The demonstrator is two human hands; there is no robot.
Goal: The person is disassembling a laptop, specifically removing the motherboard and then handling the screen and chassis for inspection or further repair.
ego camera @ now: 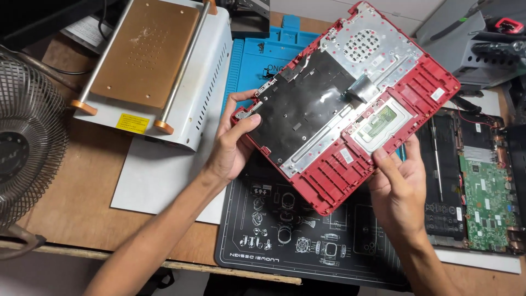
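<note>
Both hands are grasping the red laptop cover [350, 104], tilted above the black mat [285, 230] on the desk [71, 197]. The left hand [230, 145] is pinching its left corner, while the right hand [400, 181] is gripping its lower edge beside the touchpad.

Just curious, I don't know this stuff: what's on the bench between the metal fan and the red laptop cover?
In the head view, a white heating machine with a copper-coloured plate, resting on a white sheet.

A yellow rectangular label [132, 123] sits on my far-left white machine [211, 66]; small white stickers [347, 155] dot the red laptop shell [416, 82].
</note>
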